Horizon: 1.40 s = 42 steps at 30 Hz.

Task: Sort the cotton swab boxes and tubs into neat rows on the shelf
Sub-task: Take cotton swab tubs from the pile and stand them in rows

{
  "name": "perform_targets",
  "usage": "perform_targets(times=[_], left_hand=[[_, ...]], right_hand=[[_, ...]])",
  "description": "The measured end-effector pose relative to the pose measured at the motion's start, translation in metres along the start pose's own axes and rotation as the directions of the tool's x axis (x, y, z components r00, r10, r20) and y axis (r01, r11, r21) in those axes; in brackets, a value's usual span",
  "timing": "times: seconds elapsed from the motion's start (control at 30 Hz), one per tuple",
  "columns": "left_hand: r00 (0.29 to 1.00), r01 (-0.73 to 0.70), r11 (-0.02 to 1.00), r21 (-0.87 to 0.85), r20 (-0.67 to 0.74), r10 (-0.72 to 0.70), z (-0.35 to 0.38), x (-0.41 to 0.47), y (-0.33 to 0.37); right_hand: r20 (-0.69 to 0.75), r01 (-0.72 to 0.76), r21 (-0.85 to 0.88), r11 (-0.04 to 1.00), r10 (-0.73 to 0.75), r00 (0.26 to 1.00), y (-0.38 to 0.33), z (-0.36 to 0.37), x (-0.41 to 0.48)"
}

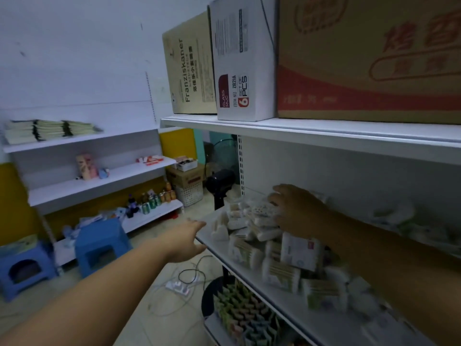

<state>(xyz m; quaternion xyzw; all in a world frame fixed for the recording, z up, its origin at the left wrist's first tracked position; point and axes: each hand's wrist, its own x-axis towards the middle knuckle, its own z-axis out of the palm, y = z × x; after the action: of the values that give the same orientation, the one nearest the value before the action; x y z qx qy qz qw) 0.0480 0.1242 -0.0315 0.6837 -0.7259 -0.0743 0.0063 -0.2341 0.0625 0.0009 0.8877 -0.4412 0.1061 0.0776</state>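
Observation:
A jumble of cotton swab boxes and tubs (pixel 277 260) lies on the white middle shelf (pixel 294 308) at the right. Heart-shaped tubs (pixel 220 229) stand at its left end, clear rectangular boxes (pixel 282 273) further right. My right hand (pixel 295 211) reaches over the heap, fingers curled round a patterned round tub (pixel 262 212) at the back. My left hand (pixel 185 239) is stretched out with straight fingers at the shelf's left front corner, holding nothing. A white and red box (pixel 300 250) sits under my right wrist.
Large cartons (pixel 369 58) fill the shelf above. Coloured packets (pixel 247 318) sit on the shelf below. Two blue stools (pixel 99 243), a power strip with cables (pixel 178 287) and a black fan (pixel 219 186) stand on the floor. Wall shelves (pixel 99 176) carry small goods at left.

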Motion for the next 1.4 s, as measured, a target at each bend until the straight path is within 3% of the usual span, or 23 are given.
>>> perform_targets(times=[0.2, 0.4, 0.53, 0.63, 0.77, 0.83, 0.93, 1.03, 1.17, 1.23, 1.27, 1.33, 1.37, 1.4], left_hand=[[0.999, -0.003, 0.999, -0.053, 0.039, 0.005, -0.006, 0.056, -0.02], [0.992, -0.105, 0.977, -0.185, 0.052, 0.117, -0.001, 0.105, -0.03], [0.962, -0.27, 0.861, -0.431, -0.076, 0.263, 0.027, 0.127, -0.032], [0.949, -0.305, 0.77, -0.56, -0.116, 0.292, 0.054, 0.138, -0.039], [0.917, -0.383, 0.693, -0.611, -0.158, 0.367, 0.081, 0.155, -0.051], [0.914, -0.387, 0.659, -0.645, -0.176, 0.365, 0.094, 0.161, -0.054], [0.899, -0.429, 0.592, -0.683, -0.253, 0.358, 0.107, 0.167, -0.06], [0.88, -0.448, 0.483, -0.752, -0.278, 0.384, 0.112, 0.169, -0.067], [0.921, -0.317, 0.309, -0.897, -0.213, 0.327, 0.097, 0.157, -0.076], [0.952, -0.195, 0.131, -0.972, -0.156, 0.262, 0.085, 0.148, -0.083], [0.964, -0.101, -0.007, -0.995, -0.1, 0.246, 0.078, 0.142, -0.087], [0.946, 0.158, -0.3, -0.941, 0.057, 0.319, 0.061, 0.129, -0.094], [0.908, 0.291, -0.382, -0.877, 0.127, 0.399, 0.055, 0.123, -0.095], [0.86, 0.396, -0.394, -0.83, 0.184, 0.477, 0.051, 0.117, -0.097]], right_hand=[[-0.033, 0.049, 0.06, 0.997, -0.047, 0.998, 0.002, 0.01, 0.048], [-0.162, 0.046, 0.131, 0.99, -0.024, 0.987, -0.005, 0.011, 0.063], [-0.312, 0.107, 0.116, 0.988, -0.066, 0.948, -0.038, 0.012, 0.055], [-0.295, 0.096, 0.082, 0.992, -0.068, 0.953, -0.072, 0.024, 0.049], [-0.139, -0.038, 0.062, 0.997, 0.046, 0.989, -0.107, 0.05, 0.039], [-0.078, -0.173, 0.028, 0.984, 0.175, 0.981, -0.118, 0.068, 0.031], [0.007, -0.419, -0.081, 0.904, 0.421, 0.907, -0.13, 0.088, 0.023], [0.06, -0.544, -0.16, 0.823, 0.559, 0.827, -0.14, 0.096, 0.028], [0.088, -0.61, -0.172, 0.774, 0.628, 0.773, -0.141, 0.098, 0.034], [0.082, -0.613, -0.121, 0.781, 0.623, 0.778, -0.143, 0.094, 0.033], [0.043, -0.624, -0.052, 0.78, 0.626, 0.778, -0.145, 0.091, 0.032], [-0.047, -0.684, 0.211, 0.698, 0.707, 0.706, -0.153, 0.083, 0.03], [-0.07, -0.688, 0.418, 0.594, 0.776, 0.627, -0.158, 0.076, 0.03], [-0.063, -0.626, 0.638, 0.448, 0.84, 0.538, -0.162, 0.07, 0.03]])
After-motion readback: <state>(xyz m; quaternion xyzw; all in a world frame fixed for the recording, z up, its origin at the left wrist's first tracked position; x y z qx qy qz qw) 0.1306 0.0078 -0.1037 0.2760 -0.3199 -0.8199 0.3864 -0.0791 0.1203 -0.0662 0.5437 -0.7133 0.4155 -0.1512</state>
